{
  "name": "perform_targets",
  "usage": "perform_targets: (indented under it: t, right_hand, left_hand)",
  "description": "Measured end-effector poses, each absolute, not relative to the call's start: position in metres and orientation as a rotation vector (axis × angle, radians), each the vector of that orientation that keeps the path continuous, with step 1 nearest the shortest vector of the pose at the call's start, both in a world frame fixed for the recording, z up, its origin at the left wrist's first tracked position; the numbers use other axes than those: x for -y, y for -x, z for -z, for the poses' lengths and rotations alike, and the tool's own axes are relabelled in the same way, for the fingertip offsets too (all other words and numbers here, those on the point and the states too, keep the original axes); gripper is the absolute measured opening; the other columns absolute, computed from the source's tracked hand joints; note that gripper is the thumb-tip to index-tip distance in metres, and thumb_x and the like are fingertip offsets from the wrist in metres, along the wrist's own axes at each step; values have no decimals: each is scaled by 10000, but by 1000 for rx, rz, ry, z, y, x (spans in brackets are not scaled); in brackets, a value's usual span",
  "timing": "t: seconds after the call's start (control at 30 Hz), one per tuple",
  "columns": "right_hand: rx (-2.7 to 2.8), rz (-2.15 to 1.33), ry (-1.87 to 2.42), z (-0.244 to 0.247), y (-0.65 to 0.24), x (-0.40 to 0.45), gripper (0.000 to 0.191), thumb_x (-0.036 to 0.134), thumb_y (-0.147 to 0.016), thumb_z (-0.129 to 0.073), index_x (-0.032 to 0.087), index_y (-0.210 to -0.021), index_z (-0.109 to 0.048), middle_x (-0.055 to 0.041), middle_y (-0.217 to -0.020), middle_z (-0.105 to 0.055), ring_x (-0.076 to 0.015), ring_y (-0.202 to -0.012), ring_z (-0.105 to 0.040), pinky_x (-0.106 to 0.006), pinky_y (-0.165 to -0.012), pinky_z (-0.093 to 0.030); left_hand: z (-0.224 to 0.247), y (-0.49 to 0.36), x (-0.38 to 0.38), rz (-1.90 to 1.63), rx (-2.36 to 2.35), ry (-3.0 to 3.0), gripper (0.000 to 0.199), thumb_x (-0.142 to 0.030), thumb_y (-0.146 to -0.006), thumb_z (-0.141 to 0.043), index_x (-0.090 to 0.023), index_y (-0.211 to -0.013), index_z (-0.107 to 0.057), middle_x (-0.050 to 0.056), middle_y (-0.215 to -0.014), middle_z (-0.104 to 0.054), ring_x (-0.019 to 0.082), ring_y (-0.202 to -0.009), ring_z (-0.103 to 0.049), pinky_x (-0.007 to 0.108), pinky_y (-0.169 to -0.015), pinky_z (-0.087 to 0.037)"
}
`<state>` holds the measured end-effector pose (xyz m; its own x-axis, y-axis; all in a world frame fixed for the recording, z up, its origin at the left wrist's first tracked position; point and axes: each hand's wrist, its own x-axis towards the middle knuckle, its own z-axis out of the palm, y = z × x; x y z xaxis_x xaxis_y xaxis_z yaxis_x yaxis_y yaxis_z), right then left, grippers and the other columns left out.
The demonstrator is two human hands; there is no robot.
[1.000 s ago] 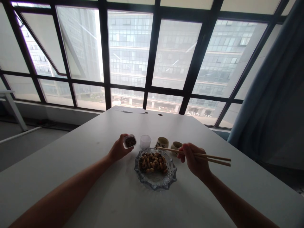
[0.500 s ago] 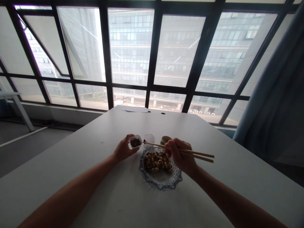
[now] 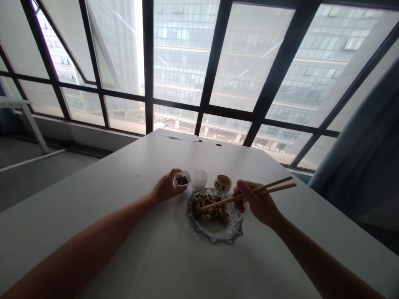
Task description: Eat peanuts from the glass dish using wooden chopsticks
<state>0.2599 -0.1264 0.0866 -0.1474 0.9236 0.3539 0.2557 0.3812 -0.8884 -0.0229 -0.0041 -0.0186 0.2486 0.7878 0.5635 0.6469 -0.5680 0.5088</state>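
My left hand point(image 3: 168, 185) is wrapped round a small clear cup point(image 3: 182, 179) with dark bits inside. In my right hand point(image 3: 257, 200) is a pair of wooden chopsticks point(image 3: 230, 199), their tips down among the nuts point(image 3: 212, 209) in a scalloped glass dish point(image 3: 232, 234). Whether the tips pinch a piece is too small to tell. A second clear cup point(image 3: 200, 179) stands just behind the dish. To its right is a small yellowish cup point(image 3: 222, 184) with dark characters, close to my right fingers.
The white table point(image 3: 140, 253) stretches to the windows. White paper point(image 3: 177, 136) lies at its far edge, near two dark round spots. A blue curtain point(image 3: 358, 137) hangs at the right, and another white table point(image 3: 14, 100) stands at the far left.
My right hand has moved the chopstick tips from beside the held cup down into the nuts. The dark piece at the tips no longer shows. The view has shifted slightly.
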Motion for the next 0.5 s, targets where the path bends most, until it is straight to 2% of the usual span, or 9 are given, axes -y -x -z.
perform_targets:
  t: [0.13,0.3,0.5]
  right_hand:
    - [1777,-957,1158,-72,-270,140,529,675,-835,-601,182,-652,-651,-21,-471,-635,-132,-369,-555,-232,-355,-439]
    - [1668,-716,1140,-54,-279,134,496,656,-844,-608,197,-662,-645,-33,-509,-661,-152,-395,-576,-265,-369,-474]
    - [1560,-626,1115,-66,-300,132,517,659,-839,-617,176,-660,-657,-38,-465,-641,-142,-367,-556,-249,-352,-453]
  left_hand:
    - [16,23,6,-1170,-1386,-2328,621,-477,-729,-724,-219,-1243,-491,90,-1058,-727,251,-891,-703,377,-812,-549]
    - [11,23,12,-1152,-1420,-2307,618,-478,-724,-723,-215,-1244,-515,80,-1015,-738,247,-856,-703,355,-778,-548]
    - [7,21,14,-1151,-1414,-2264,612,-480,-703,-721,-211,-1228,-557,67,-968,-739,243,-804,-704,329,-721,-539]
